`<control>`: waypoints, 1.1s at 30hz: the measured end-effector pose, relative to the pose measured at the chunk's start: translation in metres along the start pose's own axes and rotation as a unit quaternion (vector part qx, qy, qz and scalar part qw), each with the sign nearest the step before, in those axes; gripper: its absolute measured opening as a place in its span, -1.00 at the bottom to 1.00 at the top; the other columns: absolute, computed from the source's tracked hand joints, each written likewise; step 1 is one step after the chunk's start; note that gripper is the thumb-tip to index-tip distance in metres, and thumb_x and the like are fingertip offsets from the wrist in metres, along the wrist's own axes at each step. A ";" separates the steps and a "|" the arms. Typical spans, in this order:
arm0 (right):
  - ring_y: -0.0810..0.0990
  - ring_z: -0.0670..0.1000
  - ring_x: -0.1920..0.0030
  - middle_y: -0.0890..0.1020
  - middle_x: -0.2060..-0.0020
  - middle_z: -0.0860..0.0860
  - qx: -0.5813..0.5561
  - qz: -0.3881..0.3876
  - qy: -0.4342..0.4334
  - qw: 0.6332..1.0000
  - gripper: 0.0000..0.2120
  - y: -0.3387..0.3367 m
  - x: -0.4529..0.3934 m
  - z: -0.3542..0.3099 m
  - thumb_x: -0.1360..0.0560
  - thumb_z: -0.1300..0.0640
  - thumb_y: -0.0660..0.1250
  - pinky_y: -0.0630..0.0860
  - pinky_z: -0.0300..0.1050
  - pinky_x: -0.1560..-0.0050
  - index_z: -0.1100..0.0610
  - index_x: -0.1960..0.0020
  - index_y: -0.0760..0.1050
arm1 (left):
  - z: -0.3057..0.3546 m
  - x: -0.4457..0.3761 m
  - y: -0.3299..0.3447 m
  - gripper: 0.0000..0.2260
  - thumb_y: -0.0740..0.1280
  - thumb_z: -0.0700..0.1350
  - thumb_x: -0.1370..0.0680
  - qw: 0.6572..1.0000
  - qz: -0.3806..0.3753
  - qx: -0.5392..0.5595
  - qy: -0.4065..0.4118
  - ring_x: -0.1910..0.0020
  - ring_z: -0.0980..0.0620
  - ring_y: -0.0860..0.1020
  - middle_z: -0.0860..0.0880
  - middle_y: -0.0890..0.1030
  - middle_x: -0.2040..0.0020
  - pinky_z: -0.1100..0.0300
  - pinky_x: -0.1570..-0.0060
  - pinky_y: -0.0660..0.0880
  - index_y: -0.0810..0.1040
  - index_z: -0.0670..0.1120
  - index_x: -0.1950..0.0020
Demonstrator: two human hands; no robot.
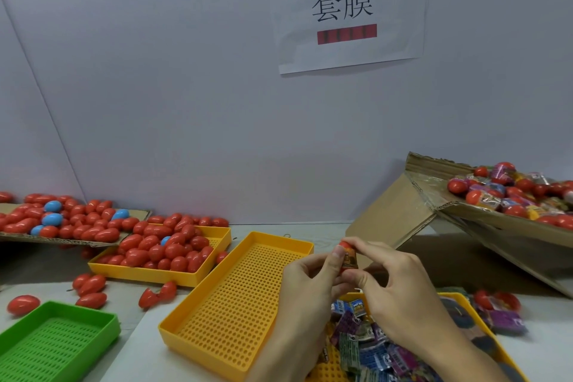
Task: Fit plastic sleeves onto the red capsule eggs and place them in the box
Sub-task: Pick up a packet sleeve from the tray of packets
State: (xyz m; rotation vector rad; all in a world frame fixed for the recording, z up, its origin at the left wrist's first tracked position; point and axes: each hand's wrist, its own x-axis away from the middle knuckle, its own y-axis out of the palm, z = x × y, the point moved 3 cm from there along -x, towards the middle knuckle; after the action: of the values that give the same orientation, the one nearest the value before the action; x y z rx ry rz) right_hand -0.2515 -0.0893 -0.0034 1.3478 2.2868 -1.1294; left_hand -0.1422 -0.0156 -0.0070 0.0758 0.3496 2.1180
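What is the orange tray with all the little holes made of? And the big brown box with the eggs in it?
The empty orange tray looks like hard moulded plastic: smooth, evenly coloured, with neat rows of holes. The brown box looks like corrugated cardboard: dull brown, with wavy layers showing at its torn edges and shiny clear tape on a flap.

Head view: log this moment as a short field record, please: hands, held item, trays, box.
left hand: pinches egg
right hand: pinches egg
egg: red, printed sleeve around it, held above the trays
middle tray: yellow, bare
left tray: yellow, heaped with red eggs, one blue
green tray: bare
sleeves: piled in near tray
box: tilted cardboard, holds sleeved eggs
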 end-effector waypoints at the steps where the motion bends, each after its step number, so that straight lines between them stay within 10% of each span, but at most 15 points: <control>1: 0.48 -0.35 -0.13 0.49 -0.03 -0.44 -0.002 -0.003 0.002 1.000 -0.58 0.000 0.000 -0.001 -0.52 0.12 0.41 0.47 -0.48 -0.04 -0.09 -0.35 0.49 | 0.000 0.000 0.000 -0.73 0.44 0.02 -0.41 1.000 0.001 0.000 0.002 0.09 -0.16 0.71 -0.26 0.70 0.12 0.14 0.12 0.64 0.73 -0.19 0.15; 11: 0.52 -0.32 0.03 0.60 0.00 -0.28 -0.036 0.002 0.032 0.999 -0.61 0.003 0.002 -0.002 -0.52 0.07 0.42 0.49 -0.41 0.04 -0.12 -0.32 0.51 | 0.006 -0.001 0.001 -0.77 0.41 -0.09 -0.47 0.999 -0.027 0.040 -0.025 0.18 -0.12 0.71 -0.24 0.69 0.15 0.16 0.22 0.63 0.70 -0.26 0.11; 16: 0.64 -0.09 -0.11 0.66 -0.11 -0.20 -0.170 0.009 0.055 0.984 -0.50 0.002 0.004 -0.006 -0.40 -0.11 0.40 0.60 -0.03 -0.15 -0.11 -0.33 0.51 | 0.009 0.001 0.001 -0.69 0.26 -0.12 -0.54 0.979 -0.049 0.191 -0.053 0.21 -0.13 0.69 -0.31 0.67 0.16 0.01 0.17 0.66 0.72 -0.26 0.21; 21: 0.66 -0.16 -0.06 0.69 -0.04 -0.18 -0.245 0.034 0.055 0.967 -0.58 -0.001 0.003 -0.007 -0.42 -0.08 0.36 0.56 -0.35 0.05 -0.06 -0.27 0.53 | 0.010 -0.002 -0.005 -0.67 0.24 -0.15 -0.52 0.937 -0.044 0.335 -0.093 0.32 -0.14 0.64 -0.32 0.62 0.19 0.10 0.30 0.63 0.66 -0.41 0.11; 33: 0.64 -0.18 -0.03 0.68 0.08 -0.23 -0.195 0.053 0.073 0.977 -0.72 0.001 0.004 -0.004 -0.40 -0.12 0.35 0.60 -0.25 0.04 -0.21 -0.11 0.55 | 0.006 -0.009 -0.012 -0.57 0.56 -0.14 -0.26 0.982 0.049 0.184 -0.006 0.19 -0.08 0.67 -0.18 0.66 0.17 0.21 0.20 0.61 0.53 -0.25 -0.03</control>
State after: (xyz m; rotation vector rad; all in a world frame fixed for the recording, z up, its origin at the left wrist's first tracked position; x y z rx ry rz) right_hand -0.2518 -0.0840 -0.0036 1.4064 2.3431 -0.5251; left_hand -0.1263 -0.0163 -0.0042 0.3269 0.7402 2.1241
